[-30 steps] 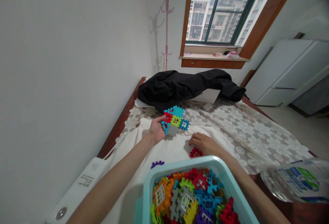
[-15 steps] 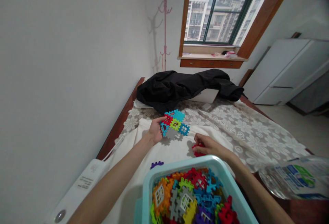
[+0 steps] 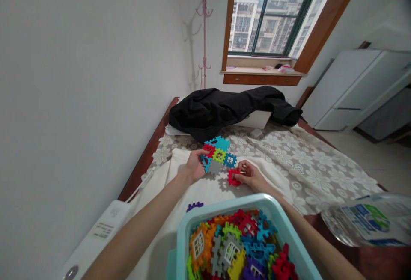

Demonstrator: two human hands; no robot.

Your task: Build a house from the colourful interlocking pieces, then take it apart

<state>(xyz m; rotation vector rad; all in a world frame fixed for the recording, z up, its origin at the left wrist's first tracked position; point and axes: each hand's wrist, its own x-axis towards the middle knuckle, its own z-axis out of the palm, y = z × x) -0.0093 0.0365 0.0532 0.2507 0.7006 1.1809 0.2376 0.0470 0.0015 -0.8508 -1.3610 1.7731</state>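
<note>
I am pinching joined tiles [image 3: 219, 155] in my left hand [image 3: 195, 165] and a red tile [image 3: 231, 177] in my right hand [image 3: 253, 176], seemingly mid-assembly, the next move calling for edge alignment.

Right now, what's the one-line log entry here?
left hand: holds multicoloured notched plastic assembly | right hand: holds red notched plastic piece | pale turquoise plastic tub: holds multicoloured pieces

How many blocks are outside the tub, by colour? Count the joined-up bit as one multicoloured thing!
Multicoloured joined-up block build, in the left hand: 1
Red interlocking block, in the right hand: 1
Purple interlocking block, near the tub, only partly visible: 1
Total: 3
</note>
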